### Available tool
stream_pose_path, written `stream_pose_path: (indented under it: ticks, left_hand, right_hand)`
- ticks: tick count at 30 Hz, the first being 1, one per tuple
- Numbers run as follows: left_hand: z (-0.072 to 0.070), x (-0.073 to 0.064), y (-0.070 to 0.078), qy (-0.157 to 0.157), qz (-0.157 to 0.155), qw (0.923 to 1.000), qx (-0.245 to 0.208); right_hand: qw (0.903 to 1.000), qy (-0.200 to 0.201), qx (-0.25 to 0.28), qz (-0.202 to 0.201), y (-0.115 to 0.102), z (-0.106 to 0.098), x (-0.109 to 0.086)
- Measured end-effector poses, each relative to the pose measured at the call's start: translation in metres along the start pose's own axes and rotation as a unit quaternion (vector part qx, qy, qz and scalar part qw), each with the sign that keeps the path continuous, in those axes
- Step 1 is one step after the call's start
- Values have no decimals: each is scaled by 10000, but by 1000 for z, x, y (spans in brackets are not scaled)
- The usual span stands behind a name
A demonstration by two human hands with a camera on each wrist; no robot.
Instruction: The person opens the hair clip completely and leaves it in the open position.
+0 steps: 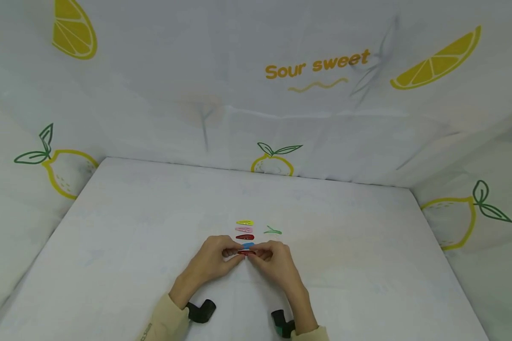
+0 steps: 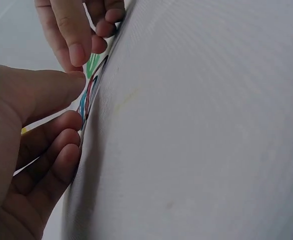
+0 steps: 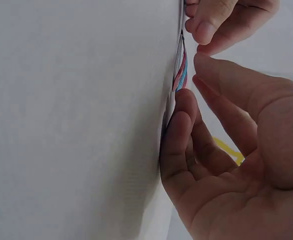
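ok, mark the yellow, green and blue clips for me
yellow clip (image 1: 245, 222), head view: middle of its body
green clip (image 1: 275, 231), head view: on its body
blue clip (image 1: 248, 246), head view: middle of its visible part

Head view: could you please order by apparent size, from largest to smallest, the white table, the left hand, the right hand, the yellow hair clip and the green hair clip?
1. White table
2. Left hand and right hand: too alike to rank
3. Yellow hair clip and green hair clip: also too alike
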State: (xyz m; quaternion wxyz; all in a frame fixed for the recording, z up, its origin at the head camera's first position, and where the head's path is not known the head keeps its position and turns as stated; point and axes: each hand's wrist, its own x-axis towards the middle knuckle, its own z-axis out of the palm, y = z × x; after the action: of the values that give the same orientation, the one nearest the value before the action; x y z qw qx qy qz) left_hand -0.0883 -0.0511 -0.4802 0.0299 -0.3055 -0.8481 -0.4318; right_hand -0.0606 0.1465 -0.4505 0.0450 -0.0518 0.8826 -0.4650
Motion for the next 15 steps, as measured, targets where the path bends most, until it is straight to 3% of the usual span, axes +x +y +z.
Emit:
stream_pose_path:
  ticks: [15]
  left_hand:
    - [9, -3, -10, 340, 139, 9993, -17]
  right_hand:
    - [9998, 131, 12, 142, 8, 4, 1]
